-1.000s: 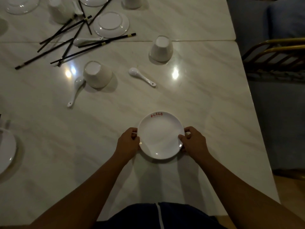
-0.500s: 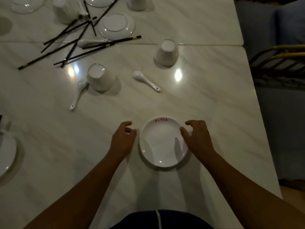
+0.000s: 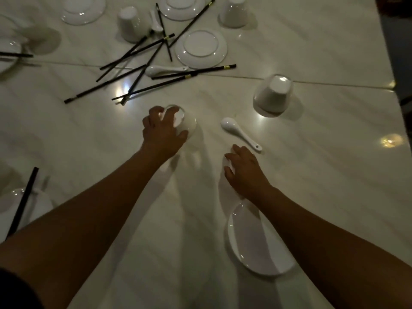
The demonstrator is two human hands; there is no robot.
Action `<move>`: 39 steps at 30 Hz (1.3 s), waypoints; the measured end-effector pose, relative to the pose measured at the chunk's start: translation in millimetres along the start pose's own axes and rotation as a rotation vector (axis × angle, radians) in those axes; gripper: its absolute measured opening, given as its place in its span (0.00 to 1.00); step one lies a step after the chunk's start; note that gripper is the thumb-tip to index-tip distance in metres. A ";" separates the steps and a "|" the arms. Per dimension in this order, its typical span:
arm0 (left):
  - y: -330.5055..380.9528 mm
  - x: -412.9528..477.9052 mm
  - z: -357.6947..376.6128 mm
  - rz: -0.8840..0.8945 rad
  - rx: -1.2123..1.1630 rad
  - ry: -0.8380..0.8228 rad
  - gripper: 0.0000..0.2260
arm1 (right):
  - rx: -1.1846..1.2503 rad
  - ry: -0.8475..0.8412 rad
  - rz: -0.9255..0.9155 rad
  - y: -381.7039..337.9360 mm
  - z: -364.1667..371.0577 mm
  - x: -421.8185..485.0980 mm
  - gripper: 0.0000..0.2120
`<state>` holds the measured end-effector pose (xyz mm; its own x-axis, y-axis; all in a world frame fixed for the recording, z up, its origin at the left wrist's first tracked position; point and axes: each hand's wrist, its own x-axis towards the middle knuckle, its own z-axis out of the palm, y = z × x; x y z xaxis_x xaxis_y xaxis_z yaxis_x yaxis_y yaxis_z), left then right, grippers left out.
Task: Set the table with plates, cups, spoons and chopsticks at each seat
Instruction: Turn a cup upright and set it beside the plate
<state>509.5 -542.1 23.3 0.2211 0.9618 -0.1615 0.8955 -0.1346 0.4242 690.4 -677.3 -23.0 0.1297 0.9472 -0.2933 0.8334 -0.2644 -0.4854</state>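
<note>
DINING ROOM, DIM LIGHT: A person is leaning over a marble table. The left hand is curling its fingers down over an upturned white cup in the middle of the table and gripping it from above. The right hand is hanging low just to the right, fingers loosely spread and holding nothing. Whether it is touching the marble cannot be told. This seat's plate is lying at the near edge, partly under the right forearm.

To this onlooker, the main risk is lying in that top-down grip. The cup is looking glazed and is being held at its narrow base end, so righting it one-handed could be letting it slip and crack on the stone. The right forearm is crossing directly over the plate, and a low pull back could be nudging it toward the edge. A white spoon is lying just beyond the right fingertips, where a careless sweep could be sending it skating.

A tangle of black chopsticks is sprawling just beyond the cup with a second spoon caught in it, crowding any move farther out. A second cup, also upturned, is standing to the far right. A far plate is sitting behind the tangle. A near-left plate is carrying one chopstick across it.
</note>
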 end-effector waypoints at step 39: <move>6.1 -118.8 39.0 -0.610 -1.216 -0.418 0.10 | 0.908 0.036 0.352 -30.8 -12.6 -43.4 0.13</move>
<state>503.7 -666.5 10.4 0.2148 0.6248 -0.7507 0.0532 0.7600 0.6477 665.8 -708.0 15.0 0.3212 0.7880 -0.5252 0.0141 -0.5585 -0.8294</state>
